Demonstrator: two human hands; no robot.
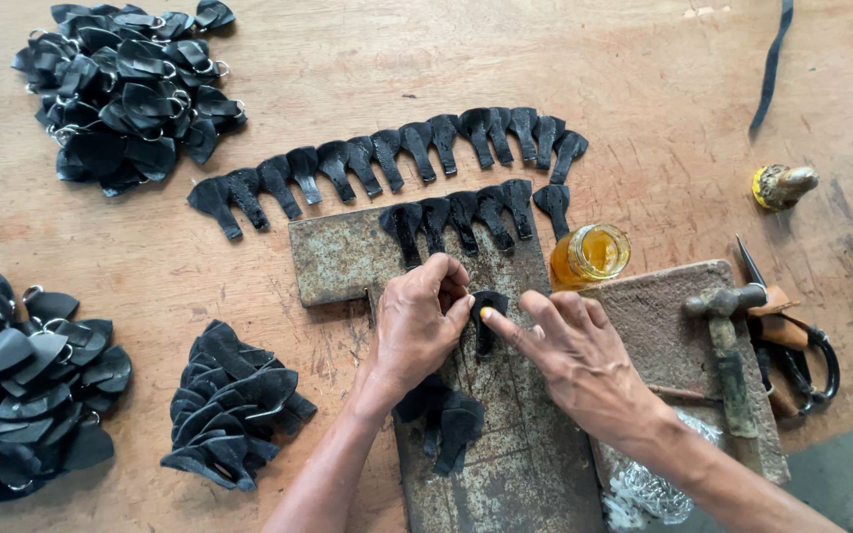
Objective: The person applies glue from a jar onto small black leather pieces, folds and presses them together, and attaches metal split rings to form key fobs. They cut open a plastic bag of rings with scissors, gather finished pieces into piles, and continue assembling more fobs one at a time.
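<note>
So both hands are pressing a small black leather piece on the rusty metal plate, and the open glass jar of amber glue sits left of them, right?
Not quite. The head view shows the open glass jar of amber glue to the right of the hands, above the right hand. The left hand and right hand do press the small black leather piece on the rusty metal plate.

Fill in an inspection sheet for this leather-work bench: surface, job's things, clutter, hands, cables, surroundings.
Surface: wooden table with a rusty metal plate on it.
Job's things: black leather piece on the plate; glue jar; rows of cut pieces.
Clutter: heaps of black pieces, hammer, scissors.
Hands: left hand and right hand both press the piece.
Cables: nothing seen; one black strap.
Surroundings: nothing seen.
</note>
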